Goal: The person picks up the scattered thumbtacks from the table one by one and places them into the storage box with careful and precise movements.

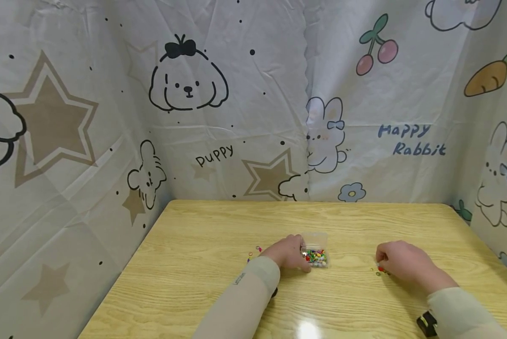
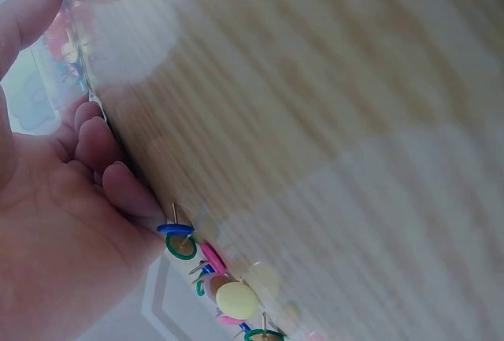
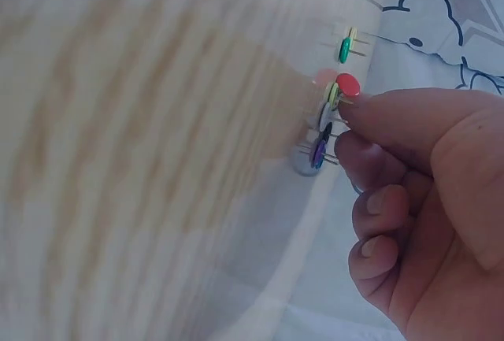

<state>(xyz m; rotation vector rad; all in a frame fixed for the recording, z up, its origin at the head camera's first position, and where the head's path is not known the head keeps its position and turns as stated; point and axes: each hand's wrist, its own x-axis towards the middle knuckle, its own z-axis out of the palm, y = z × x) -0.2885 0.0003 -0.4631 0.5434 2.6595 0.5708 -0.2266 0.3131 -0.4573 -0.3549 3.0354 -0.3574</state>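
Observation:
A small clear plastic box (image 1: 326, 264) of colourful thumbtacks (image 1: 317, 257) lies on the table with its lid (image 1: 314, 239) raised. My left hand (image 1: 288, 253) grips the box at its left side, thumb near the front and fingers behind. In the left wrist view the box (image 2: 49, 81) shows between thumb and fingers. My right hand (image 1: 406, 261) is at a small group of loose tacks, fingers curled. In the right wrist view its thumb and index fingertips meet a red thumbtack (image 3: 348, 85) and a white one (image 3: 324, 114); whether one is pinched is unclear.
More loose thumbtacks (image 1: 250, 256) lie left of the box, partly behind my left forearm; several show point up or on edge in the left wrist view (image 2: 236, 300). The wood-grain table (image 1: 342, 306) is bordered by a printed cloth (image 1: 245, 94) at the back and sides.

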